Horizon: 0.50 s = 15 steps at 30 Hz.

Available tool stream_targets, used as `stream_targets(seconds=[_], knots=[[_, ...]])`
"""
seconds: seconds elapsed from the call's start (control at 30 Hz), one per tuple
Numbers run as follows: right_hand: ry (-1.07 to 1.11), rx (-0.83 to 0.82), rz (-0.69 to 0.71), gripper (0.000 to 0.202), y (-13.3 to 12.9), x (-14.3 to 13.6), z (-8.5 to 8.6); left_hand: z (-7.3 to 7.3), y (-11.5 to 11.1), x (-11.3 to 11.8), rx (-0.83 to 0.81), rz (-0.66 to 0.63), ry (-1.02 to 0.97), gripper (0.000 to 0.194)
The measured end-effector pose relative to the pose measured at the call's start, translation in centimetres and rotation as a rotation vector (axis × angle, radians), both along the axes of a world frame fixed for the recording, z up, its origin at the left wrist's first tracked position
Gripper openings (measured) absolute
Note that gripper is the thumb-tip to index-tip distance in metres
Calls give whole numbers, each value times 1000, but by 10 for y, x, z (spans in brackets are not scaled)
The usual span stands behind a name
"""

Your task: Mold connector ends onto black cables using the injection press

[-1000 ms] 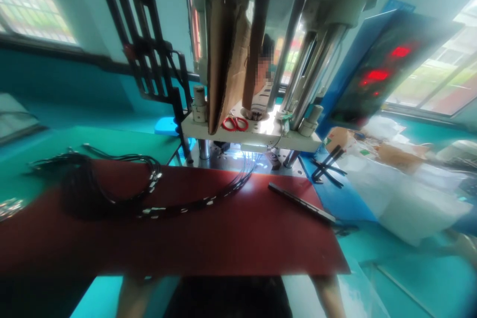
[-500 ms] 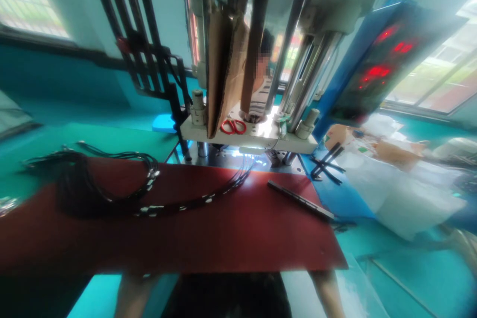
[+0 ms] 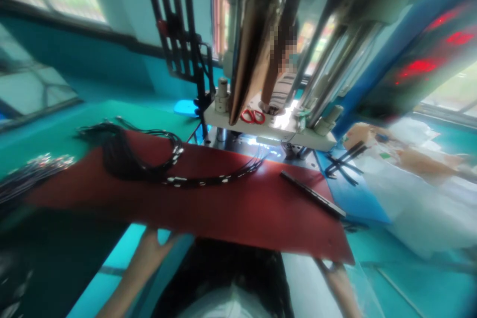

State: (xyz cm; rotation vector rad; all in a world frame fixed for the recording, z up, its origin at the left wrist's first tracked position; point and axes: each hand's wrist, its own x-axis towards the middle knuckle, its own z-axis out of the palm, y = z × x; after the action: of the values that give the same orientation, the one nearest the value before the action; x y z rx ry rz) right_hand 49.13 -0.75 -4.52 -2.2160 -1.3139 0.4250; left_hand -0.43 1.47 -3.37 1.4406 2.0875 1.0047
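Observation:
My left hand (image 3: 155,244) is at the front edge of a red board (image 3: 238,208), thumb and fingers spread apart, with the fingertips partly hidden beneath the board. Near the board's right front corner my right hand (image 3: 333,272) also shows a gap between thumb and finger; its other fingers are blurred or hidden. I see nothing held in either hand. A bundle of black cables (image 3: 122,156) with pale connectors curves across the board's left and middle. To the right lies a dark slotted metal bar (image 3: 313,194).
Behind the board stands a press machine (image 3: 268,131) with red-handled scissors (image 3: 253,117) on its plate and cardboard (image 3: 253,54) above. A panel (image 3: 417,64) glows red at right, beside plastic bags (image 3: 410,198). More cables (image 3: 33,174) lie left. A person in stripes (image 3: 283,90) is behind.
The view has shifted left and down, so the machine appears farther right. Both hands, earlier mostly under the board with forearms showing, now show at its front edge. Cables and bar stay put.

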Motion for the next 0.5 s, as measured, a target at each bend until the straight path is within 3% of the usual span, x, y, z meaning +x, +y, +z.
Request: stream_targets(seconds=[0.1,0.2,0.3,0.4,0.5], knots=[[-249,-226,191,62,-18,16,20,46,-27,7,-134,-80,-172,42],[-259,-330,508,47,-31,0,50,84,-46,26,-175,-164,-613,31],[18,-161,941,27,-31,-64,89,105,-49,54,-8,-159,-999,31],[239,146,1081,18,-22,-151,125,111,-46,79,34,-155,-1205,28],[433,302,1096,14,-7,-220,143,111,-48,94,33,-156,-1207,27]])
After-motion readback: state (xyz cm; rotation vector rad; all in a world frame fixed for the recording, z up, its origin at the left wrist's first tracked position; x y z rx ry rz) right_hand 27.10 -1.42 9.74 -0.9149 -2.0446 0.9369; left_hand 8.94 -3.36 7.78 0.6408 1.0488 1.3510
